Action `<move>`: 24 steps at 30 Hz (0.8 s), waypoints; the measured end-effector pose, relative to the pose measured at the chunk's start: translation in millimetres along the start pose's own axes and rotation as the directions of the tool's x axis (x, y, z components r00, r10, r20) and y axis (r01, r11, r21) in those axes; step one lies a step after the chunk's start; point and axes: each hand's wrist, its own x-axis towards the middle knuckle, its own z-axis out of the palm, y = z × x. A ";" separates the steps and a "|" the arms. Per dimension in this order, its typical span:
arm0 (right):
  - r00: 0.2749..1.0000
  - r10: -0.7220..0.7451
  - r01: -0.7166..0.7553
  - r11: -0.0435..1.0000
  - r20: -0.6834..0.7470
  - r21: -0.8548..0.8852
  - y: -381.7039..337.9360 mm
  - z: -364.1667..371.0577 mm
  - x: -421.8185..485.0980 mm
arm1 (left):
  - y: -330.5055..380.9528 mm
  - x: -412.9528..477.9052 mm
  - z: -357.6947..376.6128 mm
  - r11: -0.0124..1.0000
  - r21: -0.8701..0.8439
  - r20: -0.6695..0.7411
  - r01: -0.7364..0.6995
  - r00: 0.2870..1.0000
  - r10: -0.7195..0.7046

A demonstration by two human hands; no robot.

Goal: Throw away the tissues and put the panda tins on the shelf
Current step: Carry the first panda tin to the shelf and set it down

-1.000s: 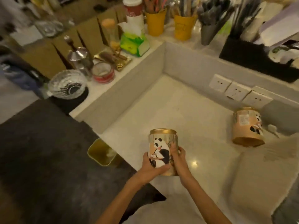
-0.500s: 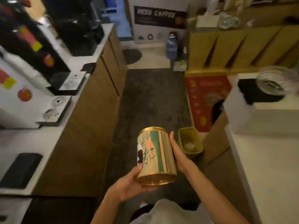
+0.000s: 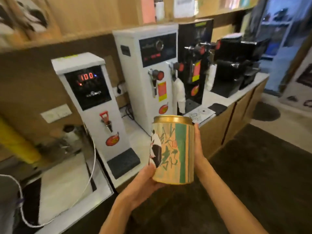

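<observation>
Red "100" on white water boiler [image 3: 87, 105] display.

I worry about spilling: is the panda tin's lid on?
Yes, shut: the gold lid sits on the upright panda tin.

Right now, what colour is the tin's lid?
Gold, on the panda tin; head view shows it best.
</observation>
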 end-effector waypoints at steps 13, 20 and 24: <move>0.766 -0.355 0.607 0.674 0.536 -0.421 -256.8 222.0 222.6 | 346.0 105.3 2.1 0.508 0.780 -0.448 -0.367 0.239 0.861; 0.686 -0.192 0.687 0.490 0.702 -0.537 -319.5 354.0 335.8 | 485.0 131.9 -114.8 0.500 0.860 -0.471 -0.102 0.216 0.855; 0.745 -0.083 0.640 0.373 0.662 -0.672 -318.1 404.7 418.9 | 527.6 165.9 -189.9 0.527 0.850 -0.513 0.015 0.252 0.820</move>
